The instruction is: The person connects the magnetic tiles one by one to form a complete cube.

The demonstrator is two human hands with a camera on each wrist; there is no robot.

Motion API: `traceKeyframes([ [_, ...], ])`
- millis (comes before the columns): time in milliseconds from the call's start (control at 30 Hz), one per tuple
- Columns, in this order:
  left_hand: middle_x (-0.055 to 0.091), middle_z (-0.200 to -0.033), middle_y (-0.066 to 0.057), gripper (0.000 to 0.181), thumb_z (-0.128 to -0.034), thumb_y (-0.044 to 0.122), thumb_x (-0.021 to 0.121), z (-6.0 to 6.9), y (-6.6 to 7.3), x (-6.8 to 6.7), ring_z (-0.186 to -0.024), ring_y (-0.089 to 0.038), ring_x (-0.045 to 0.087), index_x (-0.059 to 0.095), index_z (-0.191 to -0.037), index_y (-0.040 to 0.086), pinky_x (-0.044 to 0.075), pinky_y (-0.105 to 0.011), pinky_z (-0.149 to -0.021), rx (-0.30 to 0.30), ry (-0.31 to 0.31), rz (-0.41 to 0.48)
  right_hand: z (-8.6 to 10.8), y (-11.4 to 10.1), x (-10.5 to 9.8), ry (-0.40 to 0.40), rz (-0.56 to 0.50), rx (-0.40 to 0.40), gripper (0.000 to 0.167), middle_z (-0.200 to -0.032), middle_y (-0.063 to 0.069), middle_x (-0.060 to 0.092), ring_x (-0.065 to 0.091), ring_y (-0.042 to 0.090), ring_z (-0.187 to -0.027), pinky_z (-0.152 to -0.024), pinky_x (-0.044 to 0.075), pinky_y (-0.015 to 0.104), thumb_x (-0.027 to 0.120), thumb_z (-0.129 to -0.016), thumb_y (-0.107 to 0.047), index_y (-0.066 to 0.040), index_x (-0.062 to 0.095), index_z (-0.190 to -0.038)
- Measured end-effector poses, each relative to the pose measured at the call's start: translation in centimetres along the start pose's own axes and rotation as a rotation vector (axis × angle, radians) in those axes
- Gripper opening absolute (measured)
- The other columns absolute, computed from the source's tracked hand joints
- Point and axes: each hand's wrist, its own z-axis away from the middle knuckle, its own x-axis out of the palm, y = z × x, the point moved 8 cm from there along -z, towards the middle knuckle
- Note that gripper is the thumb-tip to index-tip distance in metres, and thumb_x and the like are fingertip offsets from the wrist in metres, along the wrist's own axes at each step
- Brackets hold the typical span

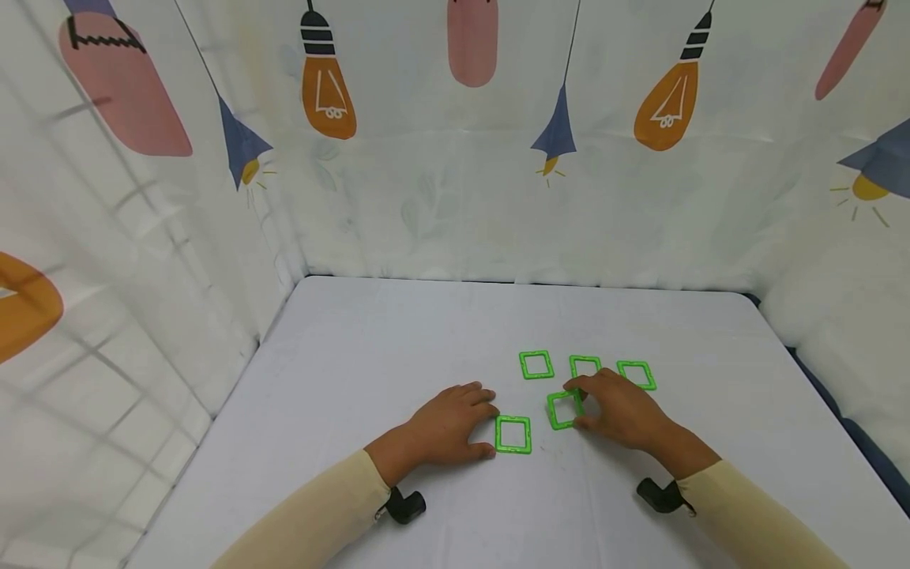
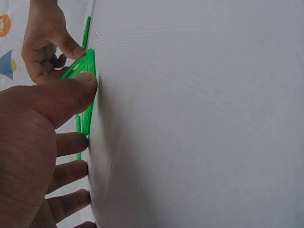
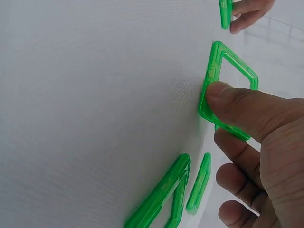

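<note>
In the head view my right hand (image 1: 620,411) pinches a hollow green square magnetic tile (image 1: 550,412) by its right side. The right wrist view shows the thumb on that tile's (image 3: 209,76) frame, with a finger behind it and the tile tilted off the cloth. Nearer the front, my left hand (image 1: 449,425) rests on the table. Its thumb and forefinger touch the left corners of another green tile (image 1: 513,450), which lies flat. In the left wrist view the other fingers (image 2: 69,173) are spread out fairly straight.
Three more green tiles lie in a row behind my hands: a left one (image 1: 522,365), a middle one (image 1: 585,358) partly hidden by right fingers, and a right one (image 1: 635,363). White cloth covers the table (image 1: 355,356). A printed curtain (image 1: 441,205) hangs behind it.
</note>
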Motion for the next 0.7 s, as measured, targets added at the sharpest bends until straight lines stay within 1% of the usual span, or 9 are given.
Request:
traceKeyframes([
  [133, 0.049, -0.153, 0.0, 0.057, -0.0936, 0.053, 0.07, 0.0, 0.0, 0.1, -0.146, -0.024, 0.038, 0.062, -0.139, 0.02, 0.032, -0.043, -0.117, 0.002, 0.005, -0.002, 0.1, 0.2, 0.0, 0.016, -0.002, 0.005, 0.051, -0.097, -0.014, 0.063, 0.058, 0.012, -0.096, -0.075, 0.051, 0.032, 0.091, -0.078, -0.023, -0.021, 0.071, -0.125],
  [333, 0.05, -0.152, 0.0, 0.057, -0.0934, 0.053, 0.07, -0.1, 0.0, 0.0, -0.146, -0.024, 0.038, 0.062, -0.139, 0.02, 0.032, -0.043, -0.117, 0.004, 0.01, -0.006, 0.4, 0.1, -0.6, 0.056, -0.002, -0.013, 0.043, -0.096, -0.011, 0.065, 0.06, 0.013, -0.092, -0.072, 0.051, 0.032, 0.087, -0.082, -0.014, -0.021, 0.072, -0.122],
  [533, 0.05, -0.152, 0.0, 0.057, -0.0935, 0.053, 0.07, -0.1, 0.0, -0.1, -0.145, -0.024, 0.038, 0.062, -0.138, 0.019, 0.032, -0.042, -0.117, 0.004, 0.009, -0.014, 0.6, 0.1, -0.9, 0.081, -0.017, -0.009, 0.036, -0.094, -0.011, 0.066, 0.059, 0.01, -0.088, -0.069, 0.05, 0.029, 0.084, -0.085, -0.01, -0.022, 0.074, -0.118],
  [700, 0.05, -0.151, 0.0, 0.056, -0.0933, 0.053, 0.071, -0.1, 0.1, 0.0, -0.145, -0.024, 0.039, 0.063, -0.138, 0.019, 0.032, -0.042, -0.117, 0.005, 0.011, -0.008, 0.8, 0.1, -1.2, 0.095, -0.034, -0.006, 0.031, -0.093, -0.01, 0.066, 0.06, 0.01, -0.086, -0.065, 0.048, 0.027, 0.083, -0.086, -0.01, -0.023, 0.074, -0.113],
])
